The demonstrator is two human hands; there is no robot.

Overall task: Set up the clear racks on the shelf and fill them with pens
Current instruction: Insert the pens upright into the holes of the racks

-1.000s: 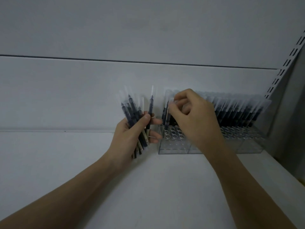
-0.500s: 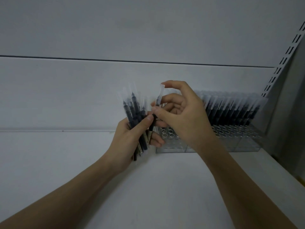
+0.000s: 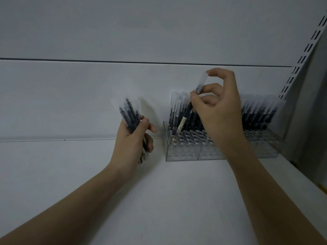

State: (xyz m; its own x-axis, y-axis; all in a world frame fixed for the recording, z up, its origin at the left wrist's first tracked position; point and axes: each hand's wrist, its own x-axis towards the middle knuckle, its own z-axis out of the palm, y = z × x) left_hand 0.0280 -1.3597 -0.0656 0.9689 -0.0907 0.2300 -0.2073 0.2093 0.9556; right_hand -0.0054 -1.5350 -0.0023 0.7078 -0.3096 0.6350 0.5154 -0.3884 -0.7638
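Clear plastic racks point(image 3: 210, 152) stand in a row on a white shelf point(image 3: 159, 191) against the back wall, their rear holes filled with upright dark pens point(image 3: 256, 115), front holes open. A person's right hand point(image 3: 219, 110) pinches a single sleeved pen point(image 3: 187, 114) between thumb and fingers, tilted, its lower end at a front hole near the rack's left end. The left hand point(image 3: 134, 140), just left of the racks, has its fingers curled round a bundle of pens point(image 3: 130, 115)

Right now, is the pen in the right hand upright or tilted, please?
Tilted: the pen leans right, its lower end at a front hole of the clear rack, pinched by the right hand.
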